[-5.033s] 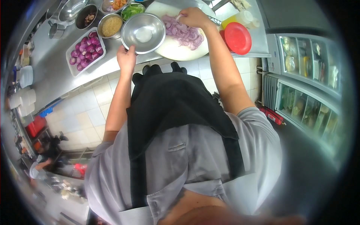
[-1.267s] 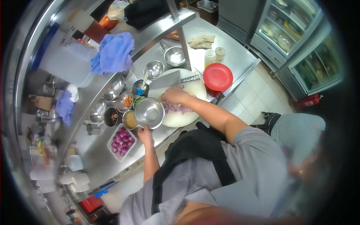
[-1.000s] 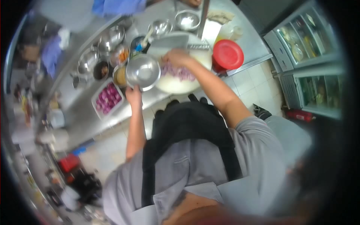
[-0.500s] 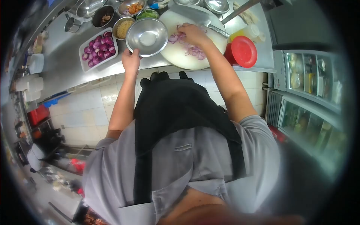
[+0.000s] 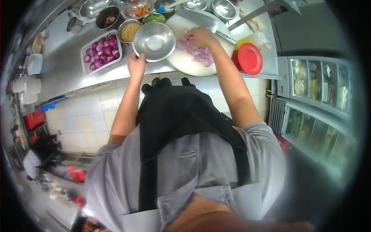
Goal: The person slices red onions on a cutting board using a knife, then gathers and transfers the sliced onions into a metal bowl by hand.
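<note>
My left hand (image 5: pixel 136 65) grips the near rim of a steel mixing bowl (image 5: pixel 154 41), thumb over the edge. The bowl looks empty and sits tilted beside the round white cutting board (image 5: pixel 181 69). On the board lie sliced red onions (image 5: pixel 201 55) in a loose pile. My right hand (image 5: pixel 201 37) reaches down to the pile's far left part, its fingers curled and pressed together at the slices. Whether slices are pinched in them is hard to see. A cleaver (image 5: pixel 199 20) lies flat at the board's far side, its patterned handle pointing right.
A white tray of peeled red onions (image 5: pixel 101 52) stands at left. Behind the bowl are containers of shredded yellow food (image 5: pixel 127 31), green pieces (image 5: pixel 154 17) and orange pieces (image 5: pixel 139 11). At right stand a red container (image 5: pixel 250 58) and a glass-door fridge (image 5: pixel 319 81).
The bowl and my left hand have shifted slightly right and nearer the board. My right hand stays at the onion slices, its fingers a little more curled. The camera view has tilted slightly.
</note>
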A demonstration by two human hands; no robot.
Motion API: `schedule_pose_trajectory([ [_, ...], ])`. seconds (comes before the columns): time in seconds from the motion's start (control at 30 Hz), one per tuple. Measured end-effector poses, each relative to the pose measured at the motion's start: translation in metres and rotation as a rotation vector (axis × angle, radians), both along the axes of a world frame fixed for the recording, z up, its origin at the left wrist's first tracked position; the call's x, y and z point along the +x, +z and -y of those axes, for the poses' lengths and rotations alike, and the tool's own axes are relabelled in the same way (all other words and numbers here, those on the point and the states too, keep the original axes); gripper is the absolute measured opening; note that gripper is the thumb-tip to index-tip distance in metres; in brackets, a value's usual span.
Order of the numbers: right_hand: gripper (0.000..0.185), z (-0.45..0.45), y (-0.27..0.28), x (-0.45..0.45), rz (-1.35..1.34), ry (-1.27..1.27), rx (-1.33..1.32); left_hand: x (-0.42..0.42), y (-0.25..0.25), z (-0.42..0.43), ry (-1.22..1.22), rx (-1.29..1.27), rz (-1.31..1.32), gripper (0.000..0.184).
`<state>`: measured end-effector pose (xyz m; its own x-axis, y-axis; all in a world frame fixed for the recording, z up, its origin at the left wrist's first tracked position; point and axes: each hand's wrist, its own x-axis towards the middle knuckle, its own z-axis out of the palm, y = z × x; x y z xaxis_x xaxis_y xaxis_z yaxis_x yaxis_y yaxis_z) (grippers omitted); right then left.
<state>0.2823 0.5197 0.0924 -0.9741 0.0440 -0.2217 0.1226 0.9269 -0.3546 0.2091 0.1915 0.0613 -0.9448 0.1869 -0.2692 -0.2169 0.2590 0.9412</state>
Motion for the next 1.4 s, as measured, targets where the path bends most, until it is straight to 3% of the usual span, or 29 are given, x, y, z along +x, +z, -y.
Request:
schedule_pose_trajectory([
  [0.23, 0.029, 0.005, -0.011, -0.001, -0.075, -0.02, 0.043, -0.001, -0.003, 0.003, -0.008, 0.009, -0.02, 0.024],
  [0.33, 0.027, 0.011, 0.001, 0.003, 0.045, 0.026, 0.091, -0.001, 0.0, 0.002, -0.013, 0.038, -0.032, 0.024],
  [0.5, 0.025, 0.015, -0.023, 0.006, -0.103, 0.038, 0.032, -0.002, -0.018, 0.004, 0.008, 0.091, -0.036, 0.023],
  [0.6, 0.017, 0.018, -0.021, 0.005, -0.048, 0.032, 0.051, -0.007, -0.019, 0.01, -0.134, -0.155, -0.256, 0.025],
  [0.63, 0.016, 0.013, -0.027, 0.004, -0.062, 0.052, 0.036, -0.005, -0.015, 0.007, -0.105, -0.156, -0.207, 0.026],
  [0.7, 0.017, 0.017, -0.034, 0.01, -0.272, 0.002, 0.047, -0.011, -0.054, 0.009, -0.068, -0.171, -0.318, 0.031],
  [0.73, 0.018, 0.018, -0.02, 0.009, -0.171, 0.005, 0.065, -0.011, -0.053, 0.01, -0.087, -0.196, -0.326, 0.033],
  [0.77, 0.028, 0.028, 0.022, 0.01, 0.02, -0.01, 0.075, -0.009, -0.046, 0.009, -0.095, -0.129, -0.208, 0.024],
  [0.93, 0.027, 0.031, 0.002, 0.012, -0.05, -0.023, 0.108, -0.012, -0.052, 0.001, -0.058, -0.092, -0.252, 0.024],
  [1.03, 0.035, 0.029, -0.013, 0.011, -0.043, -0.008, 0.125, -0.012, -0.04, -0.002, -0.09, -0.05, -0.17, 0.032],
  [1.1, 0.059, 0.027, -0.017, 0.012, -0.008, -0.017, 0.091, -0.012, -0.039, -0.005, -0.058, -0.026, -0.13, 0.031],
  [1.13, 0.059, 0.03, -0.002, 0.015, -0.019, -0.017, 0.1, -0.012, -0.04, -0.006, -0.057, -0.003, -0.114, 0.029],
  [1.2, 0.083, 0.04, 0.03, 0.028, 0.072, -0.04, 0.06, -0.01, -0.043, -0.006, -0.053, 0.018, -0.149, 0.028],
  [1.23, 0.083, 0.041, 0.034, 0.034, 0.062, -0.039, 0.066, -0.01, -0.039, -0.007, -0.049, 0.029, -0.173, 0.028],
  [1.27, 0.098, 0.041, 0.036, 0.039, 0.128, -0.023, 0.118, -0.009, -0.035, -0.007, -0.06, -0.01, -0.144, 0.027],
  [1.3, 0.114, 0.041, 0.035, 0.044, 0.196, -0.008, 0.169, -0.01, -0.034, -0.008, -0.058, -0.006, -0.152, 0.027],
  [1.4, 0.127, 0.031, 0.002, 0.047, 0.158, -0.034, 0.097, -0.007, -0.038, -0.011, -0.047, 0.009, -0.169, 0.027],
])
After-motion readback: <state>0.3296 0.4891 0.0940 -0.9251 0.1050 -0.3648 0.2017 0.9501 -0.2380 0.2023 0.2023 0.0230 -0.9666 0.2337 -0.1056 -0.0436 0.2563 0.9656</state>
